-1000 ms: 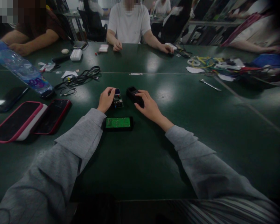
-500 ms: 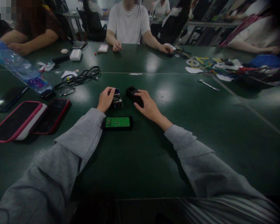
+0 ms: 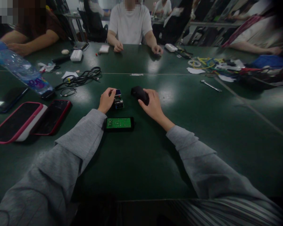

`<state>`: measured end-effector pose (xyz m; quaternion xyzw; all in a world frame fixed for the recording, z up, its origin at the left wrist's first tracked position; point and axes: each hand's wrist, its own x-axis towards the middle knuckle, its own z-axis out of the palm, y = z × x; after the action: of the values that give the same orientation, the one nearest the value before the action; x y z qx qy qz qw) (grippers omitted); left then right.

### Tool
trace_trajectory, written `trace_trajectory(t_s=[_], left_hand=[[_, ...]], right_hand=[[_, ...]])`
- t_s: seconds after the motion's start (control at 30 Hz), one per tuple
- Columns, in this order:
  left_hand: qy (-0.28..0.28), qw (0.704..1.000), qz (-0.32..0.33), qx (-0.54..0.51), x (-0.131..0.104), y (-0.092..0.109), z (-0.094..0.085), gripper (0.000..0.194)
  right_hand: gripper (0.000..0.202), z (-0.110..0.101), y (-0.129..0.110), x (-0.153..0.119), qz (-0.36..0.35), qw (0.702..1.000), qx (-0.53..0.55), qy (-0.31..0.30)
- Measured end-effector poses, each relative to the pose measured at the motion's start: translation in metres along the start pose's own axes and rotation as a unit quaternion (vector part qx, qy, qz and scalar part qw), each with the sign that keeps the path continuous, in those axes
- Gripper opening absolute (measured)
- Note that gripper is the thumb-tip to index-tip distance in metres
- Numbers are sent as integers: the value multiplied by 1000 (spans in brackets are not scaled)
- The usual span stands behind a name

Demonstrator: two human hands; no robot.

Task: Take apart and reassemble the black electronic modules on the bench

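Note:
My left hand [image 3: 106,100] is closed on the left side of a small circuit module [image 3: 118,101] with a little dark screen at its far end. To its right, my right hand [image 3: 153,105] grips a black case [image 3: 140,93], which is tilted with a plain dark face showing. Nearer to me, a black-framed piece with a green circuit board [image 3: 119,123] lies flat on the dark green table [image 3: 141,163], just beyond my left sleeve cuff.
Phones [image 3: 53,117] and a pink-edged device [image 3: 16,121] lie at left, near a plastic bottle [image 3: 25,70] and black cables [image 3: 82,78]. A wrench [image 3: 211,85] and tangled wires [image 3: 207,62] are at right. People sit across the table.
My right hand has turned the black case over and moved slightly right and up. Across the table, a person's hand has shifted left with a dark object, uncovering a white one. My left hand is unchanged.

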<state>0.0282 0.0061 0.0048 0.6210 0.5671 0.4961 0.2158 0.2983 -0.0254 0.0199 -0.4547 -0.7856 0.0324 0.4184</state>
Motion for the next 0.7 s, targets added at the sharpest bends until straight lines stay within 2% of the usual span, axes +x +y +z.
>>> trace_trajectory(t_s=[0.17,0.3,0.53,0.7], left_hand=[[6,1000,6,7,0,1,1,21],[11,1000,4,8,1,-1,2,19],[6,1000,5,7,2,-3,1,20],[4,1000,4,12,0,1,0,21]], right_hand=[[32,-1,-1,2,37,999,31,11],[34,-1,-1,2,54,997,47,2],[39,-2,-4,-1,12,999,14,-27],[37,0,2,2,70,996,56,-11]])
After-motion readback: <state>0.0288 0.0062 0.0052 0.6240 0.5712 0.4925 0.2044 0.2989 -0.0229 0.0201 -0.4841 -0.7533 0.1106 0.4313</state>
